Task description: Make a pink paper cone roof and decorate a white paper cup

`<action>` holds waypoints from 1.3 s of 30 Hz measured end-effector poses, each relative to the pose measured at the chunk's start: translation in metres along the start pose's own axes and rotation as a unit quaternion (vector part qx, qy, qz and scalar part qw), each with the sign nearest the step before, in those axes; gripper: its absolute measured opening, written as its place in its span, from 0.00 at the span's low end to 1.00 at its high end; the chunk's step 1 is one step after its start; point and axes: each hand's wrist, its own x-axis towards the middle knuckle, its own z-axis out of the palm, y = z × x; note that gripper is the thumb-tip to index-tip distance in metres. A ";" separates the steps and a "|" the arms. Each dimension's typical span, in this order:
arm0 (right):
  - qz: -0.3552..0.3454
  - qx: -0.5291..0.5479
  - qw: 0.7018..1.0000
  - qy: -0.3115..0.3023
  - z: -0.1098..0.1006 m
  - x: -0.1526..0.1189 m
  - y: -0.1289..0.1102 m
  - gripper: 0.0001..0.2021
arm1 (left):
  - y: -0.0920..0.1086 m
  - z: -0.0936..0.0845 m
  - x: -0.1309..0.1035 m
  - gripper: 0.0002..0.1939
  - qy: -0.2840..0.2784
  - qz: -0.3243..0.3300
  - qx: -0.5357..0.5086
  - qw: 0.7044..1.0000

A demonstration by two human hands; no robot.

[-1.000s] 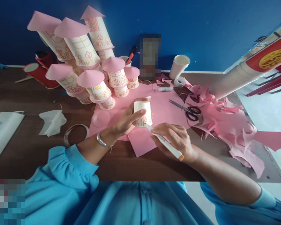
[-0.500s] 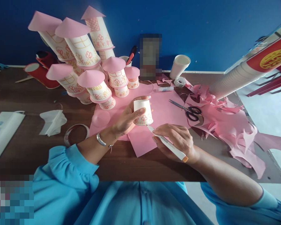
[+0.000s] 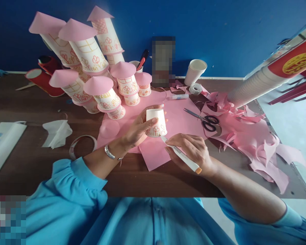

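A small white paper cup is held upside down in my left hand, thumb across its front and fingers behind it. Flowers and grass strokes are drawn in a band along its lower rim. My right hand is closed around a white marker with an orange end, its tip at the cup's lower rim. Beneath the cup lie a large sheet of pink paper and a smaller pink piece. Decorated cup towers with pink cone roofs stand to the left.
Black-handled scissors lie right of the cup, beside a heap of pink paper scraps. Behind are a glue stick, a tape roll and white cups. A tape ring and a power strip lie left.
The marker and my right hand have shifted very slightly at the cup's rim. My left hand keeps its hold on the cup. At the far right, a pink scrap's outer end has shifted.
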 end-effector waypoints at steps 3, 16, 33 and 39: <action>0.001 0.007 1.000 -0.002 -0.002 0.000 -0.001 0.08 | 0.000 0.000 0.000 0.31 0.005 0.005 0.001 1.000; 0.003 -0.003 1.000 0.008 -0.001 0.001 0.000 0.08 | 0.002 0.001 -0.001 0.30 0.006 -0.004 -0.003 1.000; 0.008 -0.006 1.000 0.013 -0.004 0.002 -0.001 0.08 | 0.004 0.001 0.000 0.27 0.023 -0.019 -0.014 0.999; 0.007 -0.007 1.000 0.008 -0.004 0.001 0.000 0.08 | 0.005 0.000 -0.001 0.26 0.011 -0.015 -0.015 1.000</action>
